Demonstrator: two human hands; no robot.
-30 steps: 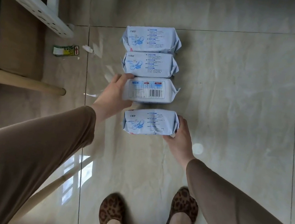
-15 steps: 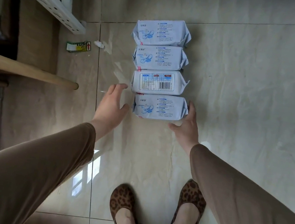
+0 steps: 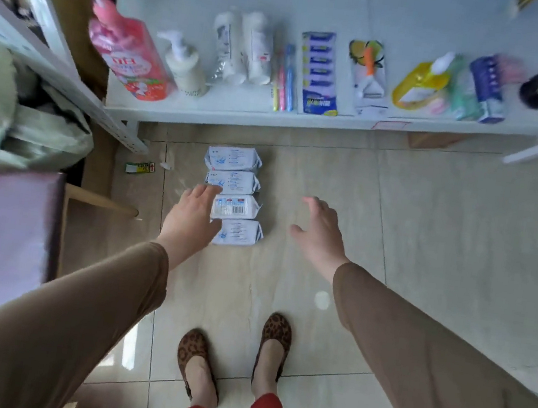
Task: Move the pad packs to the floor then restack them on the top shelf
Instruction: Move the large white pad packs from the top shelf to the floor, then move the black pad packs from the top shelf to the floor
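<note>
Currently, four pad packs are lying in a single row on the tiled floor [image 3: 446, 235], running away from the person's feet toward the white shelf [image 3: 272, 119], each pack touching the next. The farthest pack [image 3: 233, 158] is sitting just in front of the shelf edge; the second pack [image 3: 233, 179] is lying behind it; the third pack [image 3: 236, 207] is showing a barcode panel; the nearest pack [image 3: 239, 232] is closing the row. The left hand [image 3: 191, 220] is hovering with fingers spread and empty, overlapping the left ends of the third and nearest packs in this view; whether it is touching them cannot be told. The right hand [image 3: 320, 233] is hanging open and empty over bare floor, apart from the row on its right side. Both arms are wearing brown sleeves. The shelf is carrying a pink pump bottle [image 3: 129, 53], a white pump bottle [image 3: 185, 65], toothbrushes [image 3: 287, 78] and further packaged goods. A small green-and-white label [image 3: 140, 167] is lying on the floor near the shelf leg, left of the row.
</note>
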